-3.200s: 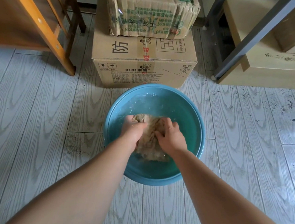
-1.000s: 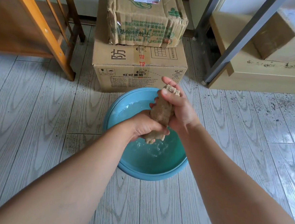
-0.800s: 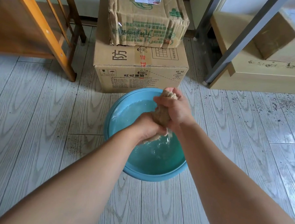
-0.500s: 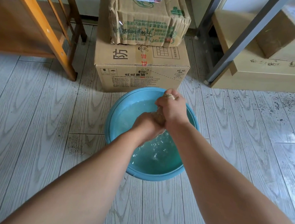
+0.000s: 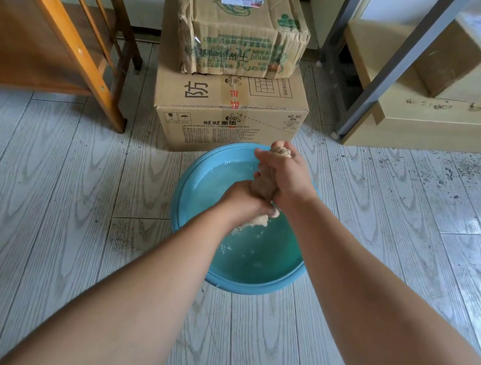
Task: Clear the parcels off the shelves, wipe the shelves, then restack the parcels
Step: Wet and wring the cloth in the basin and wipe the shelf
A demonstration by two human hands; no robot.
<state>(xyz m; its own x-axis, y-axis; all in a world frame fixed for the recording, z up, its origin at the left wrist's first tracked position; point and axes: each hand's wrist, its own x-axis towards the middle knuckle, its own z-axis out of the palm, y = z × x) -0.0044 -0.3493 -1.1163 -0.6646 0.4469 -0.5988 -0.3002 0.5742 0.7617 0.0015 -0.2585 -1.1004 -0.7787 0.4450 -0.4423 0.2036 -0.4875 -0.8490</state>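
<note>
So both hands are clenched round a twisted tan cloth [image 5: 265, 184], left hand [image 5: 242, 204] low, right hand [image 5: 287, 176] higher, right over a blue basin [image 5: 193, 184] of water on the floor [image 5: 59, 197]. Two parcels sit stacked behind the basin, small box [image 5: 242, 35] on big box [image 5: 230, 115].

Both hands on the beige cloth [image 5: 264, 184] over the blue basin [image 5: 193, 175] — left hand [image 5: 242, 201] gripping low, right hand [image 5: 287, 176] gripping high — stacked cardboard boxes [image 5: 231, 101] just behind.
</note>
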